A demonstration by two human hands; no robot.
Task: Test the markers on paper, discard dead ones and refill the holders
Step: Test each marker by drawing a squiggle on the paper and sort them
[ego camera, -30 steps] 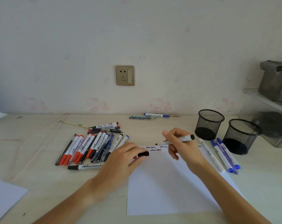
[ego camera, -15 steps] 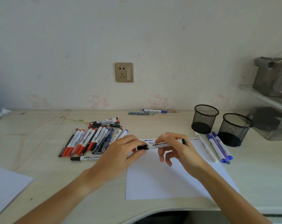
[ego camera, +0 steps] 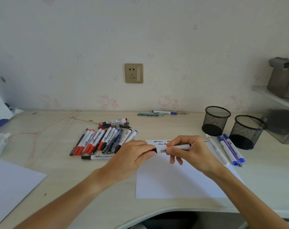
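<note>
Only one camera is looking here. It is sitting on the person's head, looking forward and down at the pale wooden tabletop (ego camera: 54, 164) close below. It is seeing far out to each side, up the pale wall (ego camera: 90, 47) behind, and both arms reaching in from below.

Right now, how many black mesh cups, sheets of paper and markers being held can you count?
Black mesh cups: 2
Sheets of paper: 2
Marker held by left hand and right hand: 1
Total: 5
</note>
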